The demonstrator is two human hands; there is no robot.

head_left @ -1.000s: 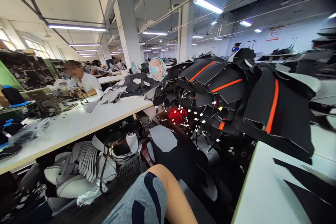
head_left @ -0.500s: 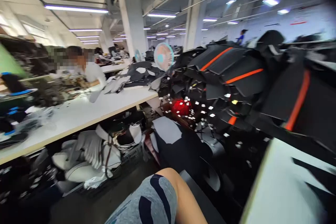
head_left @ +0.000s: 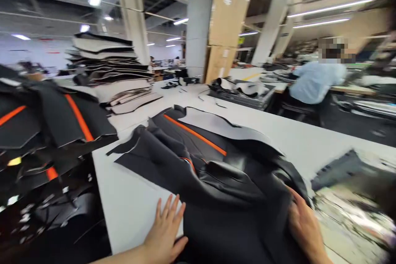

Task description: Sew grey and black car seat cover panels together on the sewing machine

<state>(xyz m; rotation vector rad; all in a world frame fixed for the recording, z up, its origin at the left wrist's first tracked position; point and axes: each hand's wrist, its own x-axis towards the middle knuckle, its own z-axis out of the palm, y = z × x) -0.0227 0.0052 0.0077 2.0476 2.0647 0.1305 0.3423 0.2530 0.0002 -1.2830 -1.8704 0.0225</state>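
A large black sewn piece with an orange stripe and a grey panel lies bunched on the white table. My left hand rests flat with fingers spread at the piece's left edge, partly over the tabletop. At the right side of the piece, my right hand grips the black material, its fingertips partly hidden behind a fold.
Stacked panels stand at the back left. More orange-striped black pieces hang at the left. A clear plastic heap lies at the right. A seated person is beyond the table, and a cardboard-covered column rises behind.
The view has swung right, from the aisle and knee to the white table. Both my hands have come into view, the right one holding the black piece.
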